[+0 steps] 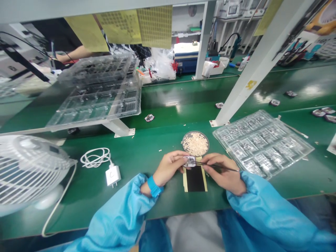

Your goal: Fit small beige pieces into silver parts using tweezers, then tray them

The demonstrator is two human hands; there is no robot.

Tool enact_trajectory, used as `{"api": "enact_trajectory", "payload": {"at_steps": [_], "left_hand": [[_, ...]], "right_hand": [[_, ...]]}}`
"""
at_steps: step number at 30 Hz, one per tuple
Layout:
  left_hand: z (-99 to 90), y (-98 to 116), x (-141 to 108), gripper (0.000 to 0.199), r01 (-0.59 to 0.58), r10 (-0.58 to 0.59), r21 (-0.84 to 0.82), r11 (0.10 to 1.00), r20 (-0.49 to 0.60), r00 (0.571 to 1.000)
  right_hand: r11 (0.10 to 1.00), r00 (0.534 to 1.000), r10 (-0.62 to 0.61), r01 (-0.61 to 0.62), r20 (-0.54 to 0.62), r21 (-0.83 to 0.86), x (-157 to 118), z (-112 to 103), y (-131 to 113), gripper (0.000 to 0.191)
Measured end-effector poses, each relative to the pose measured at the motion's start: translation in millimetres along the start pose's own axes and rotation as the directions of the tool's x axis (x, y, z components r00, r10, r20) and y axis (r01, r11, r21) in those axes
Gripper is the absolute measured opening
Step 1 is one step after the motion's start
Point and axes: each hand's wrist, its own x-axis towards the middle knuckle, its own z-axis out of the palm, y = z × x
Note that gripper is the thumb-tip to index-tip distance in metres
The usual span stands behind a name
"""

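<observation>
Between thumb and fingers, my left hand [169,168] grips a small flat device part [190,161] with a pale rim. Dark tweezers [217,165] lie in the pinched fingers of my right hand [223,171], their tips at that part. Whether the tips hold anything is too small to make out. Just beyond both hands stands a round dish [195,143] full of tiny cream-coloured pieces. Below the hands, a black pad [196,179] edged with yellow tape lies on the green bench [162,140].
A clear compartment tray [262,141] holding parts lies at the right. To the left are a white fan [31,171] and a charger with a coiled cable [113,175]. Stacked plastic trays [105,94] rest on a raised shelf. A slanted white post [244,77] rises beyond. Another person's arm [72,55] shows behind.
</observation>
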Motion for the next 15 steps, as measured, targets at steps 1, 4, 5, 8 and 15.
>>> {"api": "enact_trajectory", "payload": {"at_steps": [1,4,5,8,15], "left_hand": [[0.1,0.5,-0.2,0.038,-0.018,0.018,0.002,1.0,-0.007,1.0],[0.6,1.4,-0.5,0.036,-0.045,0.045,0.008,0.999,-0.022,0.999],[0.7,1.5,-0.6,0.036,-0.048,0.048,0.01,0.999,-0.024,0.999],[0.7,1.2,-0.6,0.035,-0.057,0.057,0.01,0.998,-0.027,0.998],[0.3,-1.3,-1.1,0.034,-0.068,0.07,0.058,0.996,-0.032,0.997]], "right_hand": [[1.0,0.999,-0.012,0.012,0.035,-0.007,0.1,0.0,-1.0,0.026],[1.0,0.995,-0.016,0.017,0.097,-0.008,0.9,0.4,-1.9,0.026],[1.0,0.994,-0.011,0.012,0.106,-0.007,1.1,0.6,-1.6,0.026],[1.0,0.994,0.008,-0.007,0.111,-0.011,1.3,1.0,0.7,0.025],[0.999,0.99,0.03,-0.026,0.141,-0.03,0.0,1.4,4.3,0.024]]}}
